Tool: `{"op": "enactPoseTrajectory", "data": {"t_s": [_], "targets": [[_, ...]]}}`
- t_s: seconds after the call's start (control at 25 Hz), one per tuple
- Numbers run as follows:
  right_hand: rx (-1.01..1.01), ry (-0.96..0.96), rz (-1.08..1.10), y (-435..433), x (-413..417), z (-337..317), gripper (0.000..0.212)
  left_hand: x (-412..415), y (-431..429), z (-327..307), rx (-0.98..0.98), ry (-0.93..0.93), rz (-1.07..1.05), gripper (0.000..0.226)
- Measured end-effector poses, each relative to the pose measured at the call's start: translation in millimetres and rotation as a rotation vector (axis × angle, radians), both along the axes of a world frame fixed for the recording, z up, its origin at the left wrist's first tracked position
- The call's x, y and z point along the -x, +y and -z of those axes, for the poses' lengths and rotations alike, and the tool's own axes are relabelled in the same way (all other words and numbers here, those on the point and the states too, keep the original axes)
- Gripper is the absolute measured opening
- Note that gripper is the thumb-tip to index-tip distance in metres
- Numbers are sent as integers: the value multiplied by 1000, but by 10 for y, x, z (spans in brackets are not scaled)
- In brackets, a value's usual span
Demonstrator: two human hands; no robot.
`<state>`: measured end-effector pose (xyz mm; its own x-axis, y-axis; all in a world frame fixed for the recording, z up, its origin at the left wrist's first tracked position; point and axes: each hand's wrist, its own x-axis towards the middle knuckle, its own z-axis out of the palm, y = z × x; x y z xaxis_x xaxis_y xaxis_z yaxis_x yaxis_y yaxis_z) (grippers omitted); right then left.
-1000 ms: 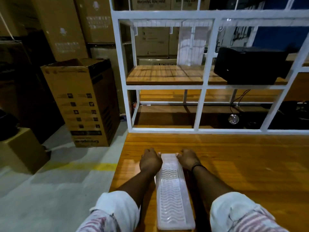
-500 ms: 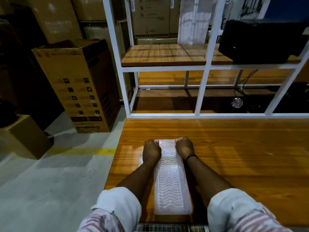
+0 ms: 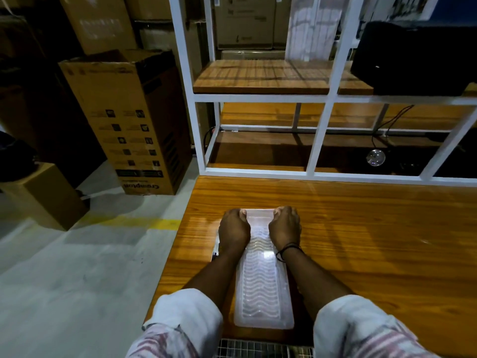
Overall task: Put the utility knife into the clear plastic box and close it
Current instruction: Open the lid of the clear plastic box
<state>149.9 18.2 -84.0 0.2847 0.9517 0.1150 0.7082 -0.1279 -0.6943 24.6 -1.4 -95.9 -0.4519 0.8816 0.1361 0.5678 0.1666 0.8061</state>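
head view: the clear plastic box [image 3: 263, 288] lies lengthwise near the desk's [image 3: 374, 241] front-left corner, lid down. left hand [image 3: 233, 229] and right hand [image 3: 285, 224], each grip clenched on the box's far corners. utility knife can't be made out.

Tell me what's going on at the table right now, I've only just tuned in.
A person is working a long clear plastic box lying lengthwise on the wooden table. The left hand and the right hand are both curled over its far end, one at each corner, apparently pressing the ribbed lid shut. The lid looks to be down along its length. The utility knife cannot be made out; something small and dark shows at the box's left edge, too unclear to name.
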Motion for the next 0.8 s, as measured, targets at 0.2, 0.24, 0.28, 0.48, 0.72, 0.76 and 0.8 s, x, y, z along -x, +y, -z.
{"op": "enactPoseTrajectory", "data": {"t_s": [0.2,0.24,0.28,0.48,0.72,0.76,0.8], "targets": [[27,129,-24,38,-56,5,28,51,-1,-3,-8,-44,51,33],[29,167,-42,36,-90,10,29,65,-51,-58,-7,-77,57,32],[21,200,-62,10,-132,14,31,72,-128,-93,-13,-128,43,30],[166,304,-103,-475,-400,13,35,106,-714,16,122,-199,70,61],[202,284,-173,-936,-412,-74,31,85,-1035,-128,62,-159,171,41],[176,266,-178,-951,-397,-101,29,72,-1046,-153,66,-126,172,42],[142,246,-180,-952,-384,-115,29,73,-1043,-141,70,-90,166,46]]}}
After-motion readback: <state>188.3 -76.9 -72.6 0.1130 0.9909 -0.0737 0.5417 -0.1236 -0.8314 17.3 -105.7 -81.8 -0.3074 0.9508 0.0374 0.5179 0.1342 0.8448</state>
